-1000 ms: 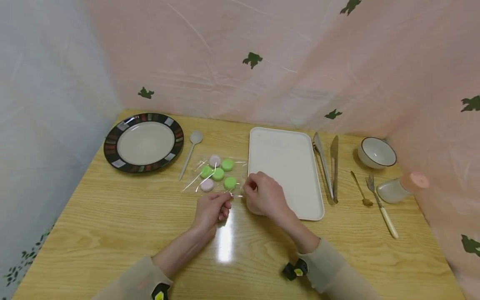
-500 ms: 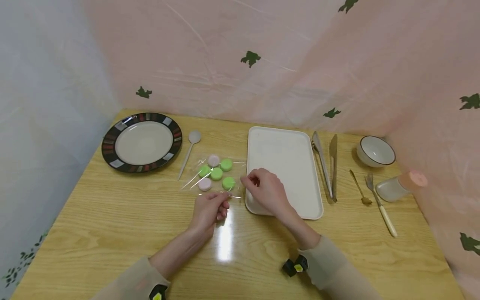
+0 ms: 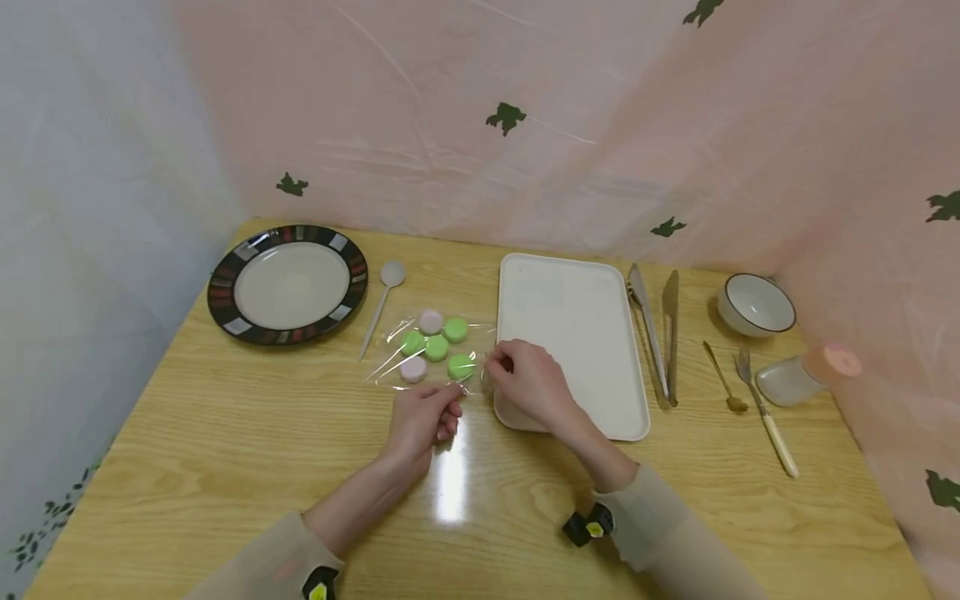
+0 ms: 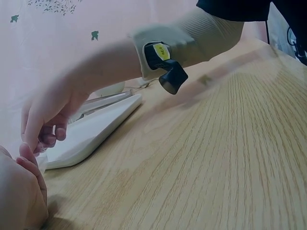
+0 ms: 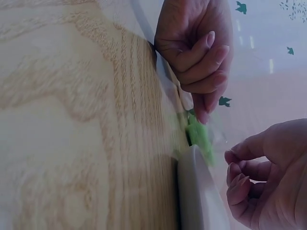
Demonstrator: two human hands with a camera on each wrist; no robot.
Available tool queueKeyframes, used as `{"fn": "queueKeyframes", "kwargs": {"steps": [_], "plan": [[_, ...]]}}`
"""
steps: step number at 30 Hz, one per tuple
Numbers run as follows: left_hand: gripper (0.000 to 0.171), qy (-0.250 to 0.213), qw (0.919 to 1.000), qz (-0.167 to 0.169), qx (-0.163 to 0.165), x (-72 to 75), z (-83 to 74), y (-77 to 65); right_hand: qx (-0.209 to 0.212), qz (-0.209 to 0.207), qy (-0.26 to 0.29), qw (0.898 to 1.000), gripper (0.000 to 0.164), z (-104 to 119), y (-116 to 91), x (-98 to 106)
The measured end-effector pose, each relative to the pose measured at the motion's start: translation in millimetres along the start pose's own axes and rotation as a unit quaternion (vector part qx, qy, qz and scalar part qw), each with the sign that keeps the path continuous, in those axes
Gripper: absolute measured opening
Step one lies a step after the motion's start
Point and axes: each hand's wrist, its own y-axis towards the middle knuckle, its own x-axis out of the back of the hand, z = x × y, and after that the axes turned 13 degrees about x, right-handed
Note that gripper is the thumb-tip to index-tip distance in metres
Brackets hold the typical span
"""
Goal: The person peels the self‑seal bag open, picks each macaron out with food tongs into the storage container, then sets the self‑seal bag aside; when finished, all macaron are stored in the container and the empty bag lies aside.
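A clear plastic bag (image 3: 482,337) lies on the table with several small round macaron-like sweets inside, some green (image 3: 436,347) and some pale pink (image 3: 413,369). My left hand (image 3: 417,421) pinches the bag's near edge between thumb and forefinger, the other fingers curled below. At the bag's right edge my right hand (image 3: 534,382) pinches the film with thumb and fingertips, over the left side of a white tray (image 3: 562,304). In the right wrist view, green sweets (image 5: 199,136) show below the left fingertips, beyond the tray's rim (image 5: 194,191). The film itself is faint there.
A dark-rimmed plate (image 3: 225,312) stands at the back left beside a pale spoon (image 3: 392,275). Right of the tray lie knives (image 3: 670,333), a small gold spoon (image 3: 724,379) and a fork (image 3: 772,433). A white bowl (image 3: 753,304) and a pink-topped jar (image 3: 791,381) stand farther right.
My right hand has turned slightly, its pinching fingertips a touch higher at the bag's edge. The left hand keeps its place, and the bag and sweets lie as before.
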Motion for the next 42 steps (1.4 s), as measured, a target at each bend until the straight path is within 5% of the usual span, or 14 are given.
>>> {"fn": "queueKeyframes", "kwargs": {"steps": [13,24,29,42], "plan": [[0.024,0.001,1.0000,0.002,0.009,2.6,-1.9,-1.4,-0.027,-0.021,0.097,0.995,0.013,-16.5,-4.4,3.8],[0.026,0.004,0.9999,0.014,0.005,2.0,-2.0,-3.0,-0.023,-0.009,0.056,0.998,0.026,-8.1,3.2,1.0],[0.026,0.007,0.9998,0.015,0.007,2.0,-1.9,-3.0,-0.020,0.002,0.019,1.000,0.018,-4.9,5.8,0.8],[0.024,0.010,0.9999,0.006,0.005,3.9,-1.9,-0.7,-0.038,-0.022,0.104,0.994,0.015,-14.7,6.2,1.8]]}}
